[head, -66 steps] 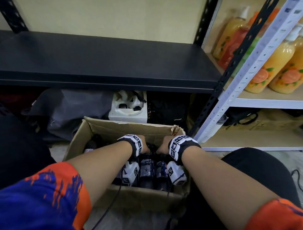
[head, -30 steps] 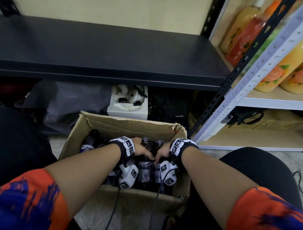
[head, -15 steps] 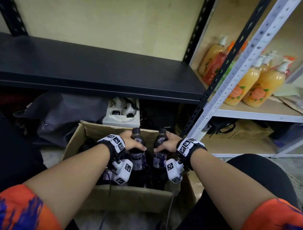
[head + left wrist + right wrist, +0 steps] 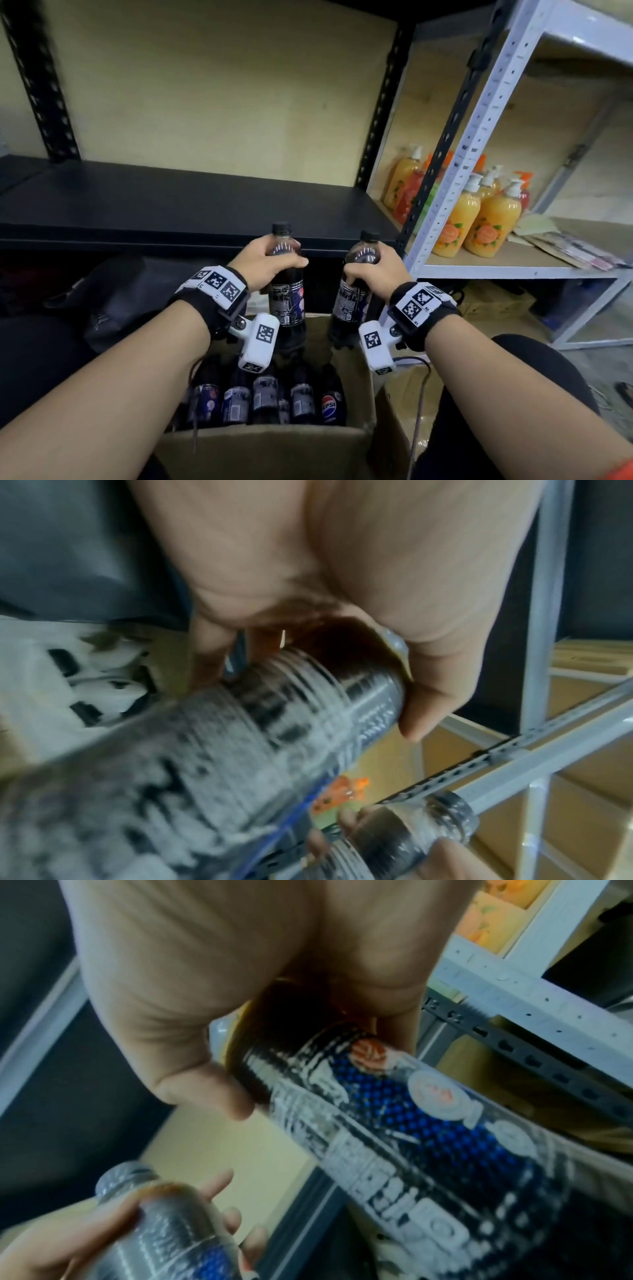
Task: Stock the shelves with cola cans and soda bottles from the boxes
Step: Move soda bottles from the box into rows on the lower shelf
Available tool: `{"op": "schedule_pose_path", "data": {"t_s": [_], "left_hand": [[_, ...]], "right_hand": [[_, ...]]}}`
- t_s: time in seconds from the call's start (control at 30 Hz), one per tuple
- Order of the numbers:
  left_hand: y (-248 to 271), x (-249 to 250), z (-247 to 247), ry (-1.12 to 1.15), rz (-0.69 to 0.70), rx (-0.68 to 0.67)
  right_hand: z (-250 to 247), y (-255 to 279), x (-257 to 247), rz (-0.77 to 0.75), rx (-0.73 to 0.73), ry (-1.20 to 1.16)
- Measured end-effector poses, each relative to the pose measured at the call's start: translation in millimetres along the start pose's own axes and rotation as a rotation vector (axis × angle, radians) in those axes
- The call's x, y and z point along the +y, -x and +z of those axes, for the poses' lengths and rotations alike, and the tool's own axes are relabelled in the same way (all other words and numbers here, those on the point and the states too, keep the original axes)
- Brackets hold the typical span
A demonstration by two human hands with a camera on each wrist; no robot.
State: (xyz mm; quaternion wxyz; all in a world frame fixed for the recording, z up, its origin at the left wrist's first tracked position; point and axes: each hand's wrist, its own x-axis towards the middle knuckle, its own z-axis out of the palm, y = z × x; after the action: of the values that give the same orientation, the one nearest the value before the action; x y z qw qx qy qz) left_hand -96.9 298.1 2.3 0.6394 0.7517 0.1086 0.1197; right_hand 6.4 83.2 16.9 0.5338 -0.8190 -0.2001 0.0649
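Now | fingers of both hands curled round bottles | black shelf [image 4: 191, 205] edge just ahead

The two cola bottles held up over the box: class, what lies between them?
In the head view, nothing lies between the left bottle and the right bottle; the gap shows only the black shelf's front edge and the dark space below it.

Dim indoor light leaves the black metal shelf [image 4: 191, 205] in shadow; glare spots the dark plastic cola bottles [image 4: 286, 246]; wrist views blur, edges bend.
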Motion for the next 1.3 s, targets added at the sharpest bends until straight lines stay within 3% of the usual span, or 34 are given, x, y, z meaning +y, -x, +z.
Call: {"op": "schedule_pose_path", "data": {"t_s": [0.3,0.47,0.57,0.73,0.9,1.3], "left_hand": [[-3.0,69.8,-8.5,0.017,0.248,0.112],[-28.7,94.5,-15.9,0.087,0.312,0.04],[-59.4,100.3,-19.2,0.159,0.281,0.012],[-117.9,104.3,-20.8,0.182,0.285,-0.021],[-164.1,93.5,-22.0,0.117,0.348,0.03],[-221.8,76.4,-7.0,0.125,0.431,0.056]], "right_hand": [[-18.1,-4.4,-57.8,-0.243,0.077,-0.21],[-27.3,-45.8,-83.0,-0.335,0.097,-0.255],[-30.4,-79.3,-93.6,-0.367,0.08,-0.274],[-22.5,-139.1,-93.9,-0.407,0.067,-0.288],[-12.5,-188.1,-78.9,-0.415,0.085,-0.29],[0.8,-229.2,-55.7,-0.442,0.101,-0.292]]}}
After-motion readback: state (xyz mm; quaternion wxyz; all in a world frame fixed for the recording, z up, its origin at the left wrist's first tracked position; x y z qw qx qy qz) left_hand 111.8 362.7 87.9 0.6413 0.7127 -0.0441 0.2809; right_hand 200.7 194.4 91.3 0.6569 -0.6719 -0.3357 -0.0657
